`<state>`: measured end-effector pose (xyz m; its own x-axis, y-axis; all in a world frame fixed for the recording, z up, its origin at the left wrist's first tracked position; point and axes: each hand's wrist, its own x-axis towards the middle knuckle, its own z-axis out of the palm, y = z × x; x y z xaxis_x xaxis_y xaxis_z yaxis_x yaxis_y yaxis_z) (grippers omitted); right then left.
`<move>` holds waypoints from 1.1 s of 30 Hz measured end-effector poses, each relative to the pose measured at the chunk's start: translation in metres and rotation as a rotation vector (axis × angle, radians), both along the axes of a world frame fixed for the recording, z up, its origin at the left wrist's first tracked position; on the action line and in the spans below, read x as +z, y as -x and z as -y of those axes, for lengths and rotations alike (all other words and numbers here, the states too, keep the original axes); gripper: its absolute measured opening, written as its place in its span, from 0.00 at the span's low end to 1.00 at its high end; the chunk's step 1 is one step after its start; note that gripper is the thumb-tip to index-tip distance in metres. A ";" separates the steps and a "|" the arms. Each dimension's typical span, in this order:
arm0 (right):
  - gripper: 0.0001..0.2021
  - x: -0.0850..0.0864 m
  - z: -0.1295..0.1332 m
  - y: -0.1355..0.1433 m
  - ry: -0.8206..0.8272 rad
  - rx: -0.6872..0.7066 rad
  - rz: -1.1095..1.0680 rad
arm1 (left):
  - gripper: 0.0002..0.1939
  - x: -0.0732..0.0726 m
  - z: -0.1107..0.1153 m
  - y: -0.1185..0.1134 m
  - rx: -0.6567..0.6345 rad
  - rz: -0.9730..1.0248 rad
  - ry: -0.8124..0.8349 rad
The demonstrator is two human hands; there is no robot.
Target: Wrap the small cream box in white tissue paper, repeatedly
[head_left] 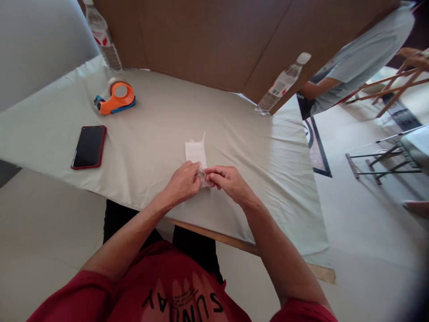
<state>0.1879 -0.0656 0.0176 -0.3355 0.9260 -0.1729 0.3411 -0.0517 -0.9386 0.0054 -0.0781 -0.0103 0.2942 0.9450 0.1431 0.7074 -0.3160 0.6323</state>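
A small white sheet, thin like tissue or film, lies near the front edge of the cloth-covered table. My left hand is closed on its lower part, fingertips pinched together. From the right, my right hand pinches the same piece, thumb against forefinger, its tips almost touching the left ones. Between the fingertips the material looks crumpled and partly see-through. The sheet's upper part lies beyond the fingers, with a thin strip sticking up at its right corner.
An orange tape dispenser and a phone in a red case lie at the left. Water bottles stand at the back left and right, by a cardboard panel. A person is behind it at the right.
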 end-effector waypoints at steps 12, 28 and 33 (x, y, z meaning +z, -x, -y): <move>0.14 -0.019 0.011 0.015 -0.452 0.008 0.376 | 0.27 -0.008 0.009 -0.011 0.232 0.450 0.171; 0.14 -0.033 0.003 -0.002 -0.035 -0.067 -0.028 | 0.34 -0.001 -0.003 -0.009 0.176 0.267 0.160; 0.13 -0.031 0.002 -0.010 -0.160 -0.052 0.059 | 0.33 0.000 -0.005 -0.003 0.094 0.205 0.131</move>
<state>0.1976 -0.0675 -0.0131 -0.2803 0.9591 -0.0394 0.3964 0.0782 -0.9147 0.0083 -0.0727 -0.0108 0.1813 0.9813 0.0649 0.5828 -0.1604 0.7967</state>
